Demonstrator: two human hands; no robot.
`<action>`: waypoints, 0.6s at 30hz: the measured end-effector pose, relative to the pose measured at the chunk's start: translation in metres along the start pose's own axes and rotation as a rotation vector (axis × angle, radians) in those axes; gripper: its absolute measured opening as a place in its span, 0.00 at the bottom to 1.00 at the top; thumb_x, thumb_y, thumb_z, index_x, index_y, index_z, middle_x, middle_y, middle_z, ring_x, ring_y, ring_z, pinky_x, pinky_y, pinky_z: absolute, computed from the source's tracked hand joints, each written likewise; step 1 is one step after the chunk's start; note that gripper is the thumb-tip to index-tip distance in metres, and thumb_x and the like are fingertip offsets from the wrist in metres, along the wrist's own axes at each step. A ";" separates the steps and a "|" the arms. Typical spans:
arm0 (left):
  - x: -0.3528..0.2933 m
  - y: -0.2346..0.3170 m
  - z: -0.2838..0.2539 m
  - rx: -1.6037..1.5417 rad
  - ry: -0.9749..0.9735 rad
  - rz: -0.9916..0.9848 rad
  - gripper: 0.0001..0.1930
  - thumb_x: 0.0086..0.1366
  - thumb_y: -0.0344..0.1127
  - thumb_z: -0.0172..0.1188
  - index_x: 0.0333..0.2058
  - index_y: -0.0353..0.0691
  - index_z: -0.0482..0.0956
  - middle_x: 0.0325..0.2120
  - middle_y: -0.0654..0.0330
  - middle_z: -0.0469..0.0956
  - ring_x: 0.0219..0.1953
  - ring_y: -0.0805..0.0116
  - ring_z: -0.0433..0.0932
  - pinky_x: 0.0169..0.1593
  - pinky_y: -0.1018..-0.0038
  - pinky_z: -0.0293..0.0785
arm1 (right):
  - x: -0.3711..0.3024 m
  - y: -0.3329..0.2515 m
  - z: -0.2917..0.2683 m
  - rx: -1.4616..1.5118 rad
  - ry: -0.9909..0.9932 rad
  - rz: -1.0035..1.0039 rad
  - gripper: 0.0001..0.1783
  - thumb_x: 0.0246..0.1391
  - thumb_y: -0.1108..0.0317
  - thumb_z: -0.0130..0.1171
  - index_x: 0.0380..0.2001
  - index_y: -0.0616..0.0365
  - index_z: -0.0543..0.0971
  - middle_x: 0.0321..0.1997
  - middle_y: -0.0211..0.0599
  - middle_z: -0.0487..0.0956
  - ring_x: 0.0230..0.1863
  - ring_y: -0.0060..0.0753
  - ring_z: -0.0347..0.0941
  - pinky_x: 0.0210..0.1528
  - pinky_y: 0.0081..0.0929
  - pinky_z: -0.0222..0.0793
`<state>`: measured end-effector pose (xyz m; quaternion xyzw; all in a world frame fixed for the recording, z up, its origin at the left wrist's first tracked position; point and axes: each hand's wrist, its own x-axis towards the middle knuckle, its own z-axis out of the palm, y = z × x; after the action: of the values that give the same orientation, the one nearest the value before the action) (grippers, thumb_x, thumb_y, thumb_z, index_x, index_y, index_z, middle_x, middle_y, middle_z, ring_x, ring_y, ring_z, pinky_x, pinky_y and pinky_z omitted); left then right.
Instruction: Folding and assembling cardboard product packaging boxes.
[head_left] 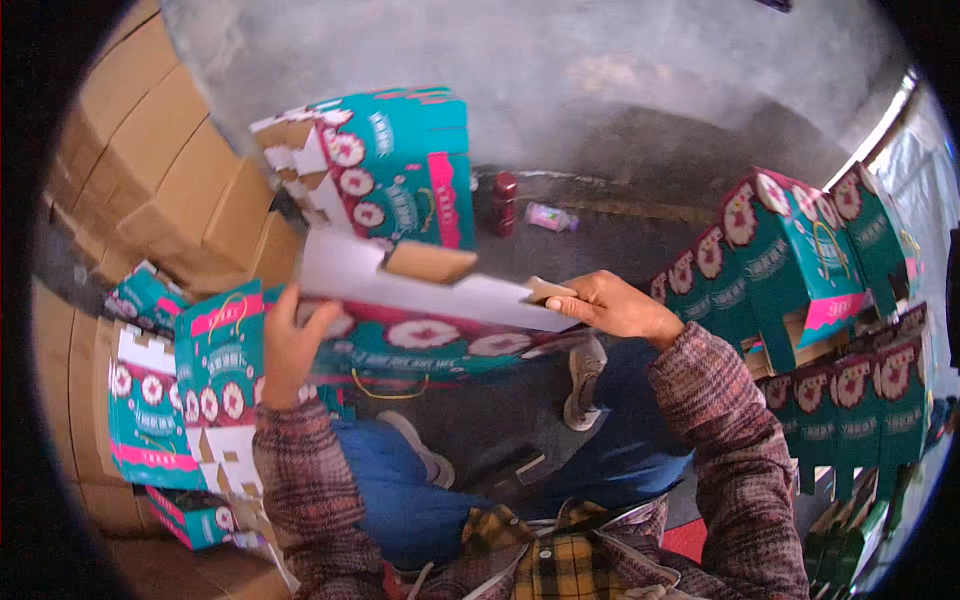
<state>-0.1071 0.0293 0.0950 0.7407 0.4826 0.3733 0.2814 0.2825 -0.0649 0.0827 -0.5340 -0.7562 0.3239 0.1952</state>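
Note:
Between my hands is a teal carton (390, 345) with a maroon band, flower-like pictures, a yellow cord handle and a white inner side. It is tilted over my knees, its brown and white flaps standing out along the top edge. At its right end my right hand (625, 305) pinches a flap, thumb on top. My left hand (295, 345) grips the left end, thumb toward the printed face; motion blurs it and some fingertips are hidden.
Flattened teal cartons (410, 170) lean by the wall. More printed cartons (220, 360) lie at left before stacked brown boxes (170, 160). Formed teal cartons (770, 260) stand in rows at right. A red flask (504, 205) and a small pink-labelled bottle (552, 218) are on the dark floor.

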 end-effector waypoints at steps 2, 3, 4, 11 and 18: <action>0.014 -0.019 0.018 0.255 0.227 0.111 0.23 0.57 0.32 0.61 0.51 0.31 0.70 0.47 0.48 0.74 0.50 0.55 0.72 0.55 0.66 0.66 | 0.020 0.007 0.019 0.120 -0.044 0.083 0.28 0.61 0.45 0.47 0.41 0.62 0.79 0.26 0.48 0.79 0.26 0.39 0.76 0.31 0.34 0.69; 0.016 -0.036 0.027 0.469 0.371 0.197 0.26 0.57 0.33 0.61 0.54 0.32 0.67 0.51 0.45 0.71 0.55 0.51 0.68 0.59 0.63 0.61 | 0.030 0.010 0.030 0.235 -0.069 0.179 0.28 0.61 0.44 0.48 0.40 0.62 0.79 0.26 0.45 0.79 0.26 0.35 0.75 0.30 0.33 0.69; 0.013 -0.041 0.040 0.402 0.327 0.102 0.31 0.56 0.35 0.62 0.57 0.32 0.63 0.55 0.41 0.65 0.58 0.46 0.63 0.61 0.60 0.57 | 0.038 0.008 0.042 0.340 -0.058 0.234 0.28 0.61 0.46 0.48 0.38 0.64 0.79 0.27 0.41 0.79 0.26 0.30 0.74 0.30 0.33 0.69; -0.063 -0.006 0.125 0.010 -0.492 -0.036 0.57 0.44 0.48 0.73 0.62 0.24 0.46 0.62 0.35 0.52 0.65 0.45 0.53 0.66 0.61 0.51 | 0.065 0.055 0.109 0.851 -0.080 0.472 0.21 0.59 0.53 0.50 0.38 0.64 0.76 0.28 0.32 0.76 0.24 0.24 0.72 0.27 0.24 0.74; -0.100 -0.005 0.170 0.158 -0.270 0.053 0.51 0.51 0.42 0.67 0.63 0.24 0.42 0.61 0.34 0.49 0.64 0.39 0.52 0.65 0.58 0.53 | 0.064 0.033 0.140 0.928 -0.072 0.363 0.19 0.60 0.57 0.51 0.42 0.64 0.75 0.34 0.33 0.77 0.29 0.24 0.75 0.28 0.24 0.74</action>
<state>0.0049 -0.0713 -0.0327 0.8164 0.4486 0.2384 0.2748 0.1929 -0.0376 -0.0438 -0.5025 -0.4333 0.6732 0.3264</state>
